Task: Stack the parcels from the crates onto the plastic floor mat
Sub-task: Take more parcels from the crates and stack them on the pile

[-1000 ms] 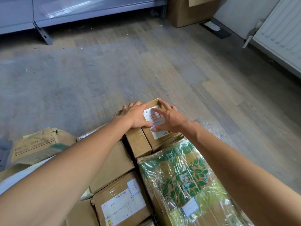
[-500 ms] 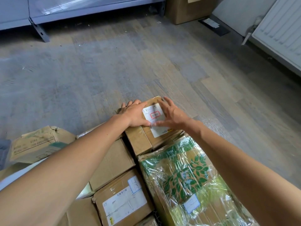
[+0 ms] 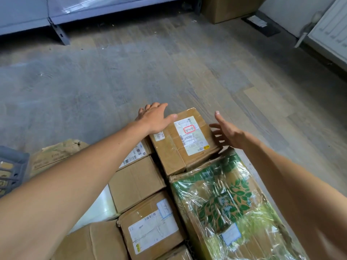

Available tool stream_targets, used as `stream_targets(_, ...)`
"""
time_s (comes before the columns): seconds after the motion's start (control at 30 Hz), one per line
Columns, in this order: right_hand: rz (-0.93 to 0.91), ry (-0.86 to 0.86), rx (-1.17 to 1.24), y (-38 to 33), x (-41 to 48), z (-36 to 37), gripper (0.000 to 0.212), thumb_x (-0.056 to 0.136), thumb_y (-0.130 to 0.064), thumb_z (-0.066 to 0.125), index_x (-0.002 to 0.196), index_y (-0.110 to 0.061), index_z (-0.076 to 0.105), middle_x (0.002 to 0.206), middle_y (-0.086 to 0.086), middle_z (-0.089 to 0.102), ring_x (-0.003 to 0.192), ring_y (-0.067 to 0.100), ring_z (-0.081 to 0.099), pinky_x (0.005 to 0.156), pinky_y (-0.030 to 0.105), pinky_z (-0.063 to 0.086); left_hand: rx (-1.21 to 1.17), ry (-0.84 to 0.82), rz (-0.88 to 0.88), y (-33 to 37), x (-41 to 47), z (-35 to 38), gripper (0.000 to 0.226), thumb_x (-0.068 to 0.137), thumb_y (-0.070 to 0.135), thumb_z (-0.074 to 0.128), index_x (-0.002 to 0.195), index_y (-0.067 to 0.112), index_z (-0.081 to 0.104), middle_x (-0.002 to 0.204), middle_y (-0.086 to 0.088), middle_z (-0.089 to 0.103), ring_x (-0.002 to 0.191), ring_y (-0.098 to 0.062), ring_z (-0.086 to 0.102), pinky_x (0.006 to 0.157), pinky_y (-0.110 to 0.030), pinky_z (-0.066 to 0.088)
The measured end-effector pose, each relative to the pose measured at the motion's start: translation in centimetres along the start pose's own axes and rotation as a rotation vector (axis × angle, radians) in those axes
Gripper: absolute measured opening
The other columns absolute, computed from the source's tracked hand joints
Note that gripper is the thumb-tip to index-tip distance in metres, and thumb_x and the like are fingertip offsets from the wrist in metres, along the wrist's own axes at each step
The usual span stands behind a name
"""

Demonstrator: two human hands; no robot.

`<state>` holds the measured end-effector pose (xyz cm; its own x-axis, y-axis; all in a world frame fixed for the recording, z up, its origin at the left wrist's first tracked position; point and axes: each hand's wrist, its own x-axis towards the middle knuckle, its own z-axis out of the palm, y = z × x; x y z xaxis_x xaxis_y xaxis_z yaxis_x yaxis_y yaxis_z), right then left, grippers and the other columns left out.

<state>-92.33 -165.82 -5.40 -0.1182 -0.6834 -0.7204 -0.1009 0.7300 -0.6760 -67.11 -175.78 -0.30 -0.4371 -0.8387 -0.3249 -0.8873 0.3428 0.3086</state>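
Both hands now off the box [image 3: 183, 141], open, empty: left [image 3: 154, 119] touching its edge, right [image 3: 228, 132] beside (placed, likely).

1. A grey metal shelf [image 3: 112, 8] is running along the far wall.
2. A large cardboard box [image 3: 229, 8] is sitting beside it.
3. A white radiator [image 3: 330, 32] is standing at right.
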Motion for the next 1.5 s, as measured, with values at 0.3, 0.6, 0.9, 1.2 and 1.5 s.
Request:
stream_targets(0.3,-0.414,0.292,-0.302,-0.8,-0.3,3.6,0.063,0.102,-0.055,0.031,0.133,-0.008,0.057,0.129,0.003,0.057,0.123,0.013,0.049,0.104,0.028,0.034,0.019,-0.216,-0.116,-7.2,-2.4,-1.1,0.092,0.084,0.061,0.065,0.154,0.014,0.029,0.157,-0.011,0.036,0.141,-0.031,0.038,0.113,-0.041,0.036)
stream_targets(0.6,-0.676,0.376,-0.807,-5.6,-2.6,12.2,0.050,0.093,-0.050,0.056,0.130,-0.016,0.057,0.122,0.014,0.057,0.104,0.031,0.060,0.090,0.038,0.050,0.173,-0.415,-0.146,-10.1,-5.6,2.1,0.138,0.061,0.054,0.088,0.157,0.028,-0.008,0.162,-0.007,0.020,0.146,-0.030,0.027,0.114,-0.050,0.032)
stream_targets(0.9,-0.583,0.259,-1.047,-4.3,-2.9,16.5,0.092,0.077,-0.055,0.072,0.148,-0.013,0.032,0.132,0.020,0.044,0.118,0.037,0.050,0.099,0.045,0.045,0.097,-0.372,-0.118,-10.1,-6.5,2.5,0.139,0.063,0.048,0.089,0.156,0.032,-0.014,0.162,-0.009,0.014,0.148,-0.032,0.018,0.115,-0.054,0.029)
stream_targets(1.2,-0.588,0.262,-1.009,-4.4,-3.3,16.5,0.091,0.079,-0.054,0.072,0.150,-0.013,0.031,0.135,0.019,0.044,0.120,0.037,0.050,0.099,0.044,0.046,0.061,-0.342,-0.098,-10.4,-6.9,2.5,0.138,0.062,0.050,0.089,0.156,0.033,-0.010,0.159,-0.011,0.019,0.146,-0.033,0.021,0.114,-0.053,0.031)
stream_targets(1.5,-0.547,0.230,-0.937,-5.0,-3.9,15.5,0.090,0.080,-0.059,0.070,0.149,-0.015,0.031,0.134,0.019,0.044,0.118,0.036,0.053,0.097,0.043,0.048,0.043,-0.340,-0.094,-10.5,-7.2,2.4,0.135,0.065,0.048,0.088,0.157,0.033,-0.011,0.160,-0.010,0.018,0.147,-0.032,0.019,0.115,-0.052,0.029)
